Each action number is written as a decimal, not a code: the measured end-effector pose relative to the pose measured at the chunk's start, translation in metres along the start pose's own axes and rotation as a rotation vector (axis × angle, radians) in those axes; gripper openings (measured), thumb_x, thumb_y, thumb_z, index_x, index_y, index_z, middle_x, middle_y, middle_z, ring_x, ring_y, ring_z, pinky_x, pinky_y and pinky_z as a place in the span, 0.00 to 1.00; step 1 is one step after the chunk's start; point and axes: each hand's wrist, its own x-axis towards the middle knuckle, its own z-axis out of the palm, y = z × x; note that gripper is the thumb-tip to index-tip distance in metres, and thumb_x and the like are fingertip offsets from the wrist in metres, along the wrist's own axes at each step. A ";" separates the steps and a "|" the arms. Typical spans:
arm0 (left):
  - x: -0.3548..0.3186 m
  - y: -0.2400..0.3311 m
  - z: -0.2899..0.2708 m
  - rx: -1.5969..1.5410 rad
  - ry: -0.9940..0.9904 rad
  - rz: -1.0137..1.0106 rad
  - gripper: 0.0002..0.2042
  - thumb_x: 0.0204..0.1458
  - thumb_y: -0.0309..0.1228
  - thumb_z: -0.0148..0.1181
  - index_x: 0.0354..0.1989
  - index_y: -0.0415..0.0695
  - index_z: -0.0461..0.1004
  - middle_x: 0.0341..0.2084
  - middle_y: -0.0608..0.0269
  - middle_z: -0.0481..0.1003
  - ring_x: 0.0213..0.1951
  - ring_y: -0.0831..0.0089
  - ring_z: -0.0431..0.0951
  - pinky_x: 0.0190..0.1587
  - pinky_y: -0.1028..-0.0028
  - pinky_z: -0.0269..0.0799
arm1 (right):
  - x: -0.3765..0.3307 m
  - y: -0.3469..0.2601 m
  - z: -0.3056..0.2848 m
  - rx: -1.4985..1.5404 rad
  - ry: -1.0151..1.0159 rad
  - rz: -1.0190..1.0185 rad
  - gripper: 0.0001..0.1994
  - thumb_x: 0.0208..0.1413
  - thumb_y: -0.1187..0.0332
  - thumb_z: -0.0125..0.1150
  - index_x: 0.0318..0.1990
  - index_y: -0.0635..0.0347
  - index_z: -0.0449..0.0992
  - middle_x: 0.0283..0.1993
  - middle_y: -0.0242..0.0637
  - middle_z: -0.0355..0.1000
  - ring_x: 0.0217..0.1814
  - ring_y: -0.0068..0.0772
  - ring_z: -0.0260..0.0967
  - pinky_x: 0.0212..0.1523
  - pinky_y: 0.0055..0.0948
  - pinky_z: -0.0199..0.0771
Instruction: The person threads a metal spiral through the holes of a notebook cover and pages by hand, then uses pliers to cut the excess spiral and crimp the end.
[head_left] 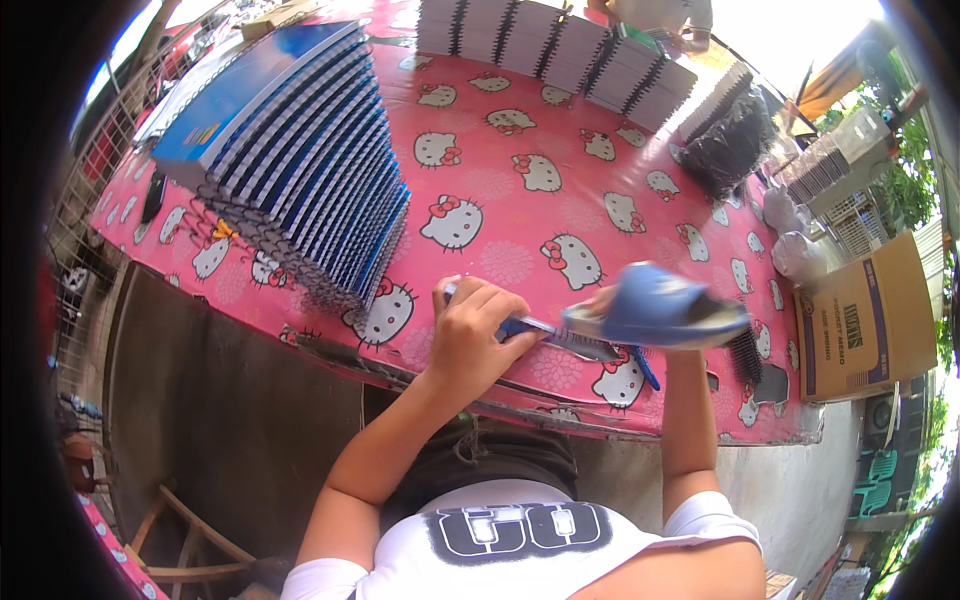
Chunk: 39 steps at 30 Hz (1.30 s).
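Note:
Near the front edge of the table, my left hand (pixel 475 325) is closed on a thin blue-covered spiral notebook (pixel 528 326), seen almost edge-on, with its coil side toward the right. My right hand (pixel 597 301) grips a blue slide sandal (pixel 660 303), held sole-side down above the table beside the notebook. The sandal is blurred and hides most of that hand. Below it, a slim blue tool (pixel 645 369) lies on the tabletop, its kind unclear. A black coil piece (pixel 745 355) shows just right of my right wrist.
A tall, leaning stack of blue spiral notebooks (pixel 300 150) stands at left on the pink cartoon-print table (pixel 500 210). White spiral-bound pads (pixel 570 50) line the far side, near another person (pixel 665 15). A black plastic bag (pixel 725 145) and cardboard box (pixel 865 315) are at right.

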 end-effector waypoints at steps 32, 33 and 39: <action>0.014 -0.052 0.005 -0.491 0.050 -0.447 0.21 0.46 0.27 0.70 0.48 0.43 0.68 0.32 0.63 0.76 0.35 0.78 0.77 0.38 0.77 0.73 | 0.061 -0.030 0.057 -0.153 -0.158 -0.060 0.15 0.41 0.81 0.66 0.40 0.63 0.76 0.36 0.30 0.76 0.40 0.18 0.71 0.39 0.25 0.74; 0.013 -0.055 0.008 -0.510 0.072 -0.439 0.21 0.46 0.27 0.70 0.48 0.43 0.69 0.31 0.62 0.77 0.34 0.76 0.78 0.37 0.75 0.74 | 0.063 -0.030 0.060 -0.291 -0.144 -0.070 0.17 0.41 0.82 0.66 0.42 0.63 0.76 0.37 0.29 0.76 0.41 0.18 0.72 0.39 0.25 0.74; 0.012 -0.055 0.010 -0.671 0.113 -0.448 0.18 0.49 0.26 0.67 0.48 0.42 0.70 0.32 0.60 0.79 0.35 0.74 0.80 0.37 0.75 0.75 | 0.066 -0.025 0.054 -0.326 -0.209 -0.090 0.19 0.41 0.79 0.66 0.45 0.63 0.77 0.35 0.30 0.77 0.37 0.18 0.72 0.37 0.24 0.73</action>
